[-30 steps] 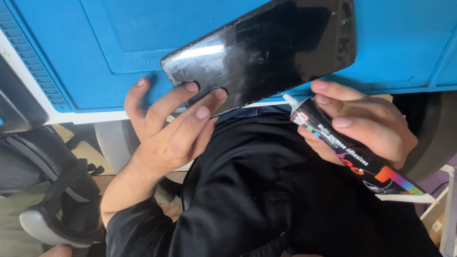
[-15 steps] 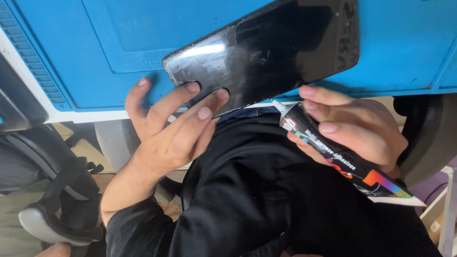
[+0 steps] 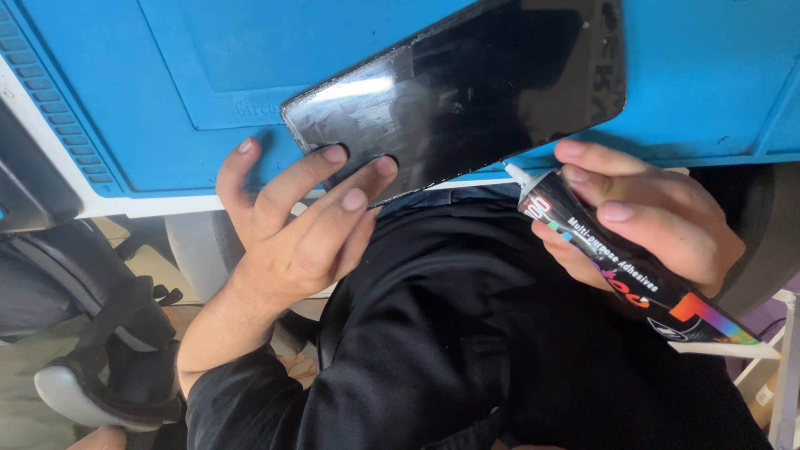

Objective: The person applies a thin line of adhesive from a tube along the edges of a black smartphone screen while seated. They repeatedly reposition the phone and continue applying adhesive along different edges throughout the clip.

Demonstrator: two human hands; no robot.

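Note:
A black glossy phone panel (image 3: 467,92) lies tilted on a blue work mat (image 3: 167,92), overhanging the table's near edge. My left hand (image 3: 292,225) presses its lower left corner with three fingertips, thumb resting on the mat. My right hand (image 3: 650,217) grips a black tube of adhesive (image 3: 625,267) with a white nozzle and a rainbow-coloured crimped end. The nozzle tip points up and left, just below the panel's lower edge; I cannot tell if it touches.
My black clothing (image 3: 500,350) fills the lower middle. A dark backpack with straps (image 3: 92,333) sits on the floor at the lower left. A white table edge (image 3: 125,204) borders the mat, with a dark device (image 3: 25,175) at far left.
My right hand has brought the adhesive tube up and left, so its nozzle is now close under the panel's lower edge. The left hand and panel have stayed put.

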